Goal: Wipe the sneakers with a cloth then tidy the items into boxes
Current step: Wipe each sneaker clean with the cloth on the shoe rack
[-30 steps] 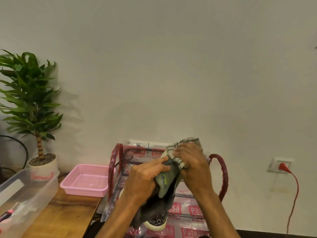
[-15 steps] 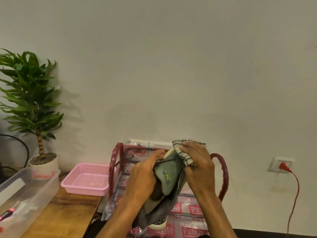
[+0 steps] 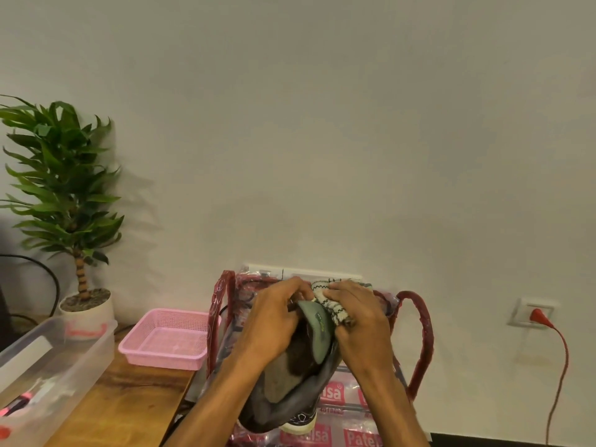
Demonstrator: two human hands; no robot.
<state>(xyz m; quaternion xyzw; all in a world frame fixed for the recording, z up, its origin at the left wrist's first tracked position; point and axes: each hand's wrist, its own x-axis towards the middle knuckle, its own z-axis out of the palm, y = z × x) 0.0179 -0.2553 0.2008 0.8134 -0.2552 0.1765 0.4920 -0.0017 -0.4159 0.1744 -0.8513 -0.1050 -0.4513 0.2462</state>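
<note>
both hands raised together — left hand [image 3: 274, 321] grips the sneaker [image 3: 290, 382], right hand [image 3: 358, 321] bunches the cloth [image 3: 329, 304] against it.

There were two grips, the person's own hands: one left grip [image 3: 274, 324] and one right grip [image 3: 361, 321]. There was one sneaker [image 3: 290, 382] and one cloth [image 3: 329, 304]. There was one wooden tabletop [image 3: 129, 401]. On it were one pink basket [image 3: 161, 361], one clear plastic box [image 3: 80, 356] and one green plant [image 3: 61, 188] in one white pot [image 3: 90, 309]. There was one see-through bag [image 3: 358, 398], and it had two red handles, one on the left [image 3: 219, 304] and one on the right [image 3: 422, 333]. The wall had one socket [image 3: 522, 312] with one red plug [image 3: 537, 316] and one red cord [image 3: 562, 366]. One black cable [image 3: 48, 275] showed by the plant.
</note>
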